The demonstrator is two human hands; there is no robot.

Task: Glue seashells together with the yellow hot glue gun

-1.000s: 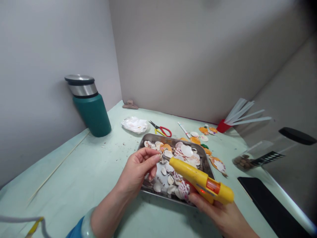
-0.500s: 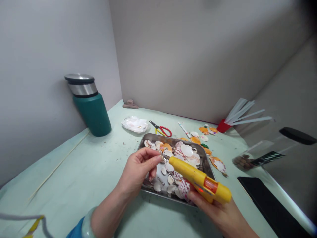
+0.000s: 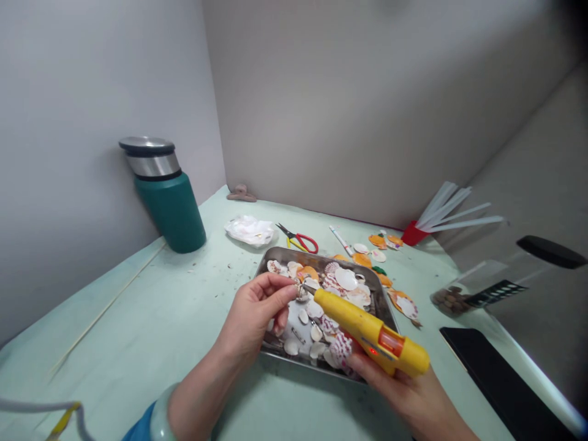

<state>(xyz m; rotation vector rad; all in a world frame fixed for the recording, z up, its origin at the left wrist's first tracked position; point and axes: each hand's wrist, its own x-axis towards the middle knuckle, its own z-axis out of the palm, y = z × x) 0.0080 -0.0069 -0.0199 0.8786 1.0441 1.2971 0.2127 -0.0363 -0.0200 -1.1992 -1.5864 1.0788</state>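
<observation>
1. Your left hand (image 3: 260,309) pinches a small piece (image 3: 302,293) between thumb and forefinger; it is too tiny to identify surely.
2. Your right hand (image 3: 407,392) is wrapped round the yellow glue gun (image 3: 353,318), right of that pinch; most of its fingers are hidden underneath.
3. Almost nothing has shifted over the last second: the nozzle (image 3: 309,288) stays just right of your left fingertips, at the small piece, though contact can't be told. I'd read that as steady work on one spot.
4. Below those fingertips, the metal tray (image 3: 275,254) holds shells (image 3: 346,279).
5. The glue gun's dark marking, near its red light (image 3: 373,351), is too small to read. The jar's black band (image 3: 496,294), well right of your fingers, shows pale marks, nothing legible.
</observation>
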